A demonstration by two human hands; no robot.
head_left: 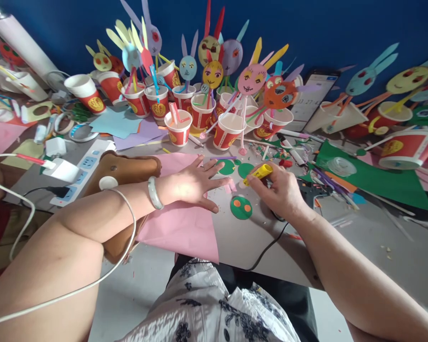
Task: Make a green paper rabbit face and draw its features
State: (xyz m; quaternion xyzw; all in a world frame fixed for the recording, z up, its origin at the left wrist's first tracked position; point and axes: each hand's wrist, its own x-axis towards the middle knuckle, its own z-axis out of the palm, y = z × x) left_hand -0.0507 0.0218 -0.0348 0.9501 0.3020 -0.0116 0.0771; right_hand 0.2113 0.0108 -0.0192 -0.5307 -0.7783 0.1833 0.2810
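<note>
My right hand (283, 190) is closed around a yellow glue stick (259, 174), its tip angled down to the left close to the tabletop. My left hand (199, 183) lies with fingers spread over a sheet of pink paper (181, 232), and the fingertips reach past its right edge. Close to those fingertips is a small pink paper piece (230, 186). Between and below the hands sits a green paper disc (241, 213) bearing two orange circles. Another green disc (245, 170) and a partly covered green disc (226, 167) rest just beyond the fingers.
Red and white paper cups (178, 130) with paper rabbit faces (252, 80) line the back. At left are a brown leather-like bag (128, 171), a power strip (89, 166) and a white cable (128, 247) crossing my left arm. A phone (312, 99) and green paper (378, 183) are at right.
</note>
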